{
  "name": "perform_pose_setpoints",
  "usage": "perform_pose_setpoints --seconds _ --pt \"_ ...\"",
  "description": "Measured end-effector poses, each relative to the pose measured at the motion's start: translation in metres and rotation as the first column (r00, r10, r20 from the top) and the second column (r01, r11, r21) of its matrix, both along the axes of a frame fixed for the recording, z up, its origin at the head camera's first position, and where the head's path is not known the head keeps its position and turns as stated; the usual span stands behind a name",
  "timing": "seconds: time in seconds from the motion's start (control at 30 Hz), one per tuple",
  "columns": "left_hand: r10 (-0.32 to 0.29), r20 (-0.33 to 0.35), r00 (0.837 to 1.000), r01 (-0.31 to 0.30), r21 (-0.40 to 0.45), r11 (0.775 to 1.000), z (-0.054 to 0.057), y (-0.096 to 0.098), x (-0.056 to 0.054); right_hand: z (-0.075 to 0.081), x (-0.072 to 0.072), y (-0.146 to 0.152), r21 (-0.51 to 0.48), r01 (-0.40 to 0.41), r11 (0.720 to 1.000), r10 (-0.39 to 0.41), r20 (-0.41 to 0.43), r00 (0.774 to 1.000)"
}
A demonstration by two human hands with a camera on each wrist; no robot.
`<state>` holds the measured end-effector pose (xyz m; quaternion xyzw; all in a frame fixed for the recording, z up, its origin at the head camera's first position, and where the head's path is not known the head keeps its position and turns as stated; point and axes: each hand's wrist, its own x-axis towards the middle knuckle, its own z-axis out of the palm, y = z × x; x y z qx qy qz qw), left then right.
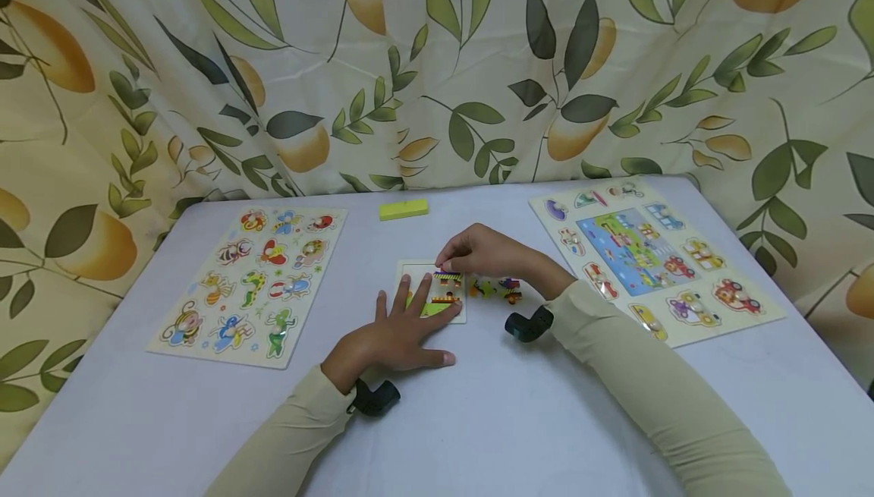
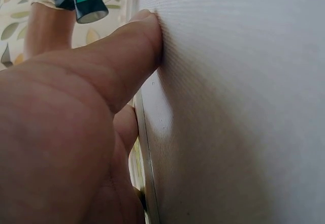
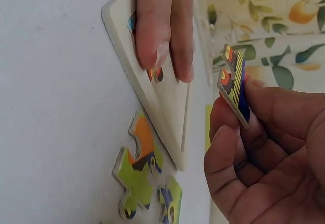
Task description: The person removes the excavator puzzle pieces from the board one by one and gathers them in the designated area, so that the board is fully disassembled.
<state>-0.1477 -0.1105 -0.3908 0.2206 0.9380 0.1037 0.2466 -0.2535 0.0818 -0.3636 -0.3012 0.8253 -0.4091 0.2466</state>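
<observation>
A small white-framed puzzle board (image 1: 415, 266) lies at the table's middle with some picture pieces in it. My left hand (image 1: 399, 338) is spread flat over its lower left part, fingers straight. In the left wrist view, the thumb (image 2: 134, 43) rests on the white cloth beside the board. Over the board's upper right corner, my right hand (image 1: 486, 250) pinches a jigsaw piece (image 3: 236, 89) between thumb and fingers. That piece is purple, yellow-striped and red, held tilted and apart from the board. Loose jigsaw pieces (image 3: 138, 181), green and orange, lie just right of the board.
A board of insect pictures (image 1: 269, 311) lies at left, a vehicle board (image 1: 737, 321) at right. Behind the small board sits a yellow block (image 1: 403, 209). A patterned curtain (image 1: 437, 87) hangs along the table's back edge.
</observation>
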Motion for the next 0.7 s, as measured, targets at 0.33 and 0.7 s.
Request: perform_pose_setpoints --seconds 0.33,0.7 --pt "-0.005 -0.009 1.0 0.006 0.009 1.0 -0.001 -0.001 0.0 0.0 -0.003 0.013 0.046 0.001 0.999 -0.002 0.027 1.0" --pt "-0.001 -0.004 1.0 0.001 0.017 1.0 0.0 -0.001 0.001 -0.004 -0.007 0.033 0.058 0.032 0.998 -0.033 0.028 0.999"
